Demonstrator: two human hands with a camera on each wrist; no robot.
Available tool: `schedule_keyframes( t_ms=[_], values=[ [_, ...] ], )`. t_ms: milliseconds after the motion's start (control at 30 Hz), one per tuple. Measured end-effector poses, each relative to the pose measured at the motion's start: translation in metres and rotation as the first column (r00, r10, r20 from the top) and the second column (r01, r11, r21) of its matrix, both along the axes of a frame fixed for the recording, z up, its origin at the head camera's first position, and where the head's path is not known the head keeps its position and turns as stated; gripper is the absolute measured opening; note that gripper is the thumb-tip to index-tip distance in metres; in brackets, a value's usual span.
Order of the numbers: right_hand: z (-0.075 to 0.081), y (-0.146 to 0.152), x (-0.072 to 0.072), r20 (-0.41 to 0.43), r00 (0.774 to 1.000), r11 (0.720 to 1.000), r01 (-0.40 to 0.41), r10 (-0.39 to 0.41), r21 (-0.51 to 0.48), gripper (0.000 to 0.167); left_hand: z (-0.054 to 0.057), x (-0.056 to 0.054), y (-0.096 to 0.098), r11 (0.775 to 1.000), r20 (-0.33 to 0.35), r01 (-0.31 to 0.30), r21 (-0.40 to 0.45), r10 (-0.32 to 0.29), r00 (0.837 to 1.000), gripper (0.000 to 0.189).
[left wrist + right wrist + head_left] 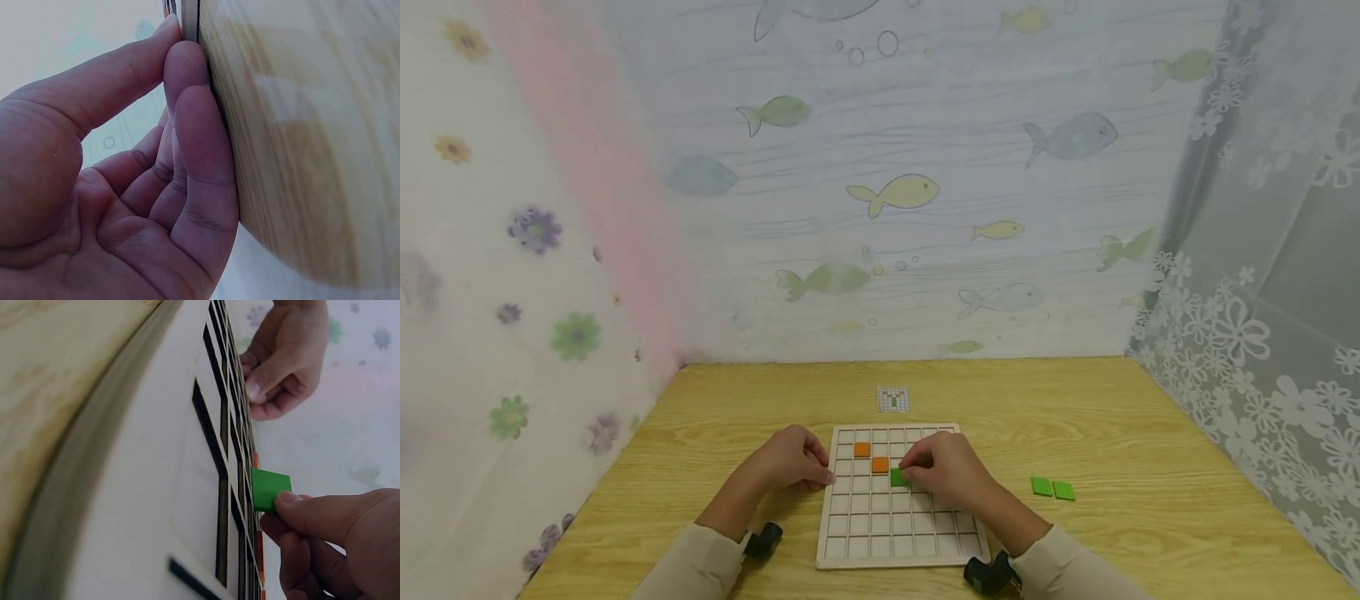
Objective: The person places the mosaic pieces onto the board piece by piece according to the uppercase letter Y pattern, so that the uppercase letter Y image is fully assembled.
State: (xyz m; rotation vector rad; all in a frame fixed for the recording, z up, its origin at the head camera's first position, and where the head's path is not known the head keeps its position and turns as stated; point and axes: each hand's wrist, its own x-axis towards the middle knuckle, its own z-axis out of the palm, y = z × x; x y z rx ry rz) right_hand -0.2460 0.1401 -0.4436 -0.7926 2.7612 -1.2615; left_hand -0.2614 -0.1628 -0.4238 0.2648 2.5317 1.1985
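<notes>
A pale wooden grid board [859, 557] lies on the table. At its left edge my left hand [793, 458] has its fingers curled; in the left wrist view its thumb and fingertips hold the board's rim [190, 22]. Over the board's middle, my right hand [951, 471] pinches a green square tile [270, 489] between thumb and fingers. The tile stands tilted with its lower edge at the grid. Two orange tiles sit in grid cells up and left of it, one orange tile [862, 450] above the other orange tile [880, 465]. My right hand hides part of the upper right cells.
Two green tiles [1052, 488] lie side by side on the wooden table [1150, 467], right of the board. Behind the board lies a small printed pattern card [893, 400]. A fish-printed curtain [895, 275] hangs at the table's far edge.
</notes>
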Motion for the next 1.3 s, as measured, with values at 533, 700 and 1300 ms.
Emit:
schedule_keyframes(
  t_ms=[533,700,1300],
  values=[
    [-0.0022,0.0008,-0.0002,-0.011,1.0,0.999,-0.012,0.012,0.048,0.003,0.0011,0.0022,0.0006,1.0,0.003,0.01,0.015,-0.01,1.0,0.027],
    [-0.0007,0.0006,0.0003,-0.006,1.0,0.998,-0.012,0.012,0.064,0.003,0.0012,0.002,0.0007,1.0,0.001,0.008,0.016,-0.008,1.0,0.026],
    [0.0042,-0.0009,0.0047,-0.05,0.999,0.993,-0.011,0.017,0.12,0.005,0.0013,0.0017,0.0003,1.0,0.0,0.01,0.014,-0.01,1.0,0.025]
  ],
)
